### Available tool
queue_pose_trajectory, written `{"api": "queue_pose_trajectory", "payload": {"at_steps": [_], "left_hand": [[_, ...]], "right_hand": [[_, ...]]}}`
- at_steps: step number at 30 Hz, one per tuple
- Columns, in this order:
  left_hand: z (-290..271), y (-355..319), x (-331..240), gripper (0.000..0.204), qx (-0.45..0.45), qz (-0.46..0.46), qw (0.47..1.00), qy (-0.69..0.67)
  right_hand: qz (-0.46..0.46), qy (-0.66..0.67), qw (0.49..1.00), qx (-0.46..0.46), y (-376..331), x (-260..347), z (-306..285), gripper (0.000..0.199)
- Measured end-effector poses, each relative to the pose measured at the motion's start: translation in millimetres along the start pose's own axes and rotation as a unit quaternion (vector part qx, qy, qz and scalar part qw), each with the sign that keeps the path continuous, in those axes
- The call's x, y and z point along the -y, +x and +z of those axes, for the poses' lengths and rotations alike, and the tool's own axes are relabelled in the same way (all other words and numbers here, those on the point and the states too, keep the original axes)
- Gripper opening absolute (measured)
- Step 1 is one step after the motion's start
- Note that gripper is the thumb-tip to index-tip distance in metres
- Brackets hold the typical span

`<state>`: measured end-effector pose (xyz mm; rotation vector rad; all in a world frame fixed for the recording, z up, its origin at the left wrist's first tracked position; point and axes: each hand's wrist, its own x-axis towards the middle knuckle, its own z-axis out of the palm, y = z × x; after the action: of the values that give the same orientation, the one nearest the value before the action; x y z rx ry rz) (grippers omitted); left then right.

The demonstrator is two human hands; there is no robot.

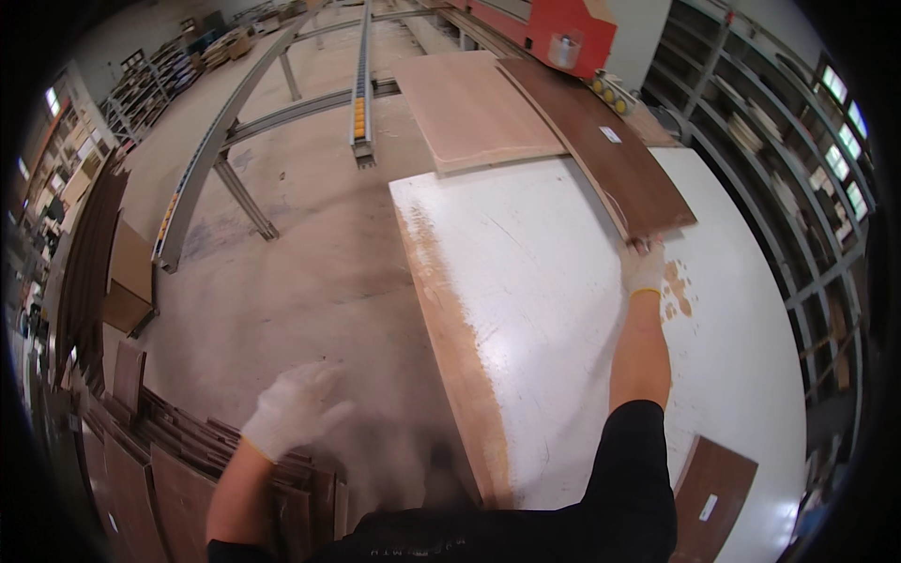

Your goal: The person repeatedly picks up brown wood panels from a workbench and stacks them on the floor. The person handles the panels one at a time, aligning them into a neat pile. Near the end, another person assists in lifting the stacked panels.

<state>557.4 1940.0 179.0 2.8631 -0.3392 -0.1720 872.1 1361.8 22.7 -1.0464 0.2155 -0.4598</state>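
Observation:
A long dark brown board (615, 141) with a small white label lies at the far end of the white-topped table (554, 310), its far part running beside a red machine. My right hand (644, 267), in a white glove, reaches out and has its fingers closed on the board's near end. Beside that board, on the left, is a wide light wood panel (479, 105). My left hand (298, 403), also gloved, hangs over the floor, holding nothing, with its fingers apart and slightly blurred. Close below it stand several dark brown boards (183, 479) in a stack.
Ahead is the red machine (571, 38). Metal rails with yellow rollers (359, 117) extend across the floor at the far left. Grey shelving (751, 141) lines the right side. Another brown board (718, 497) rests on the table's near right. A cardboard box (129, 272) stands left.

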Motion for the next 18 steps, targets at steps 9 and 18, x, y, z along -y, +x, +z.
{"api": "queue_pose_trajectory", "payload": {"at_steps": [9,18], "left_hand": [[56,103,-123,0.062,0.130,0.032,0.921,-0.367],[137,196,-188,0.054,-0.061,-0.150,0.445,-0.881]], "right_hand": [[0.079,0.176,0.977,-0.096,-59,17,36,0.029],[-0.054,-0.466,0.843,0.265,-252,-59,77,0.038]]}}
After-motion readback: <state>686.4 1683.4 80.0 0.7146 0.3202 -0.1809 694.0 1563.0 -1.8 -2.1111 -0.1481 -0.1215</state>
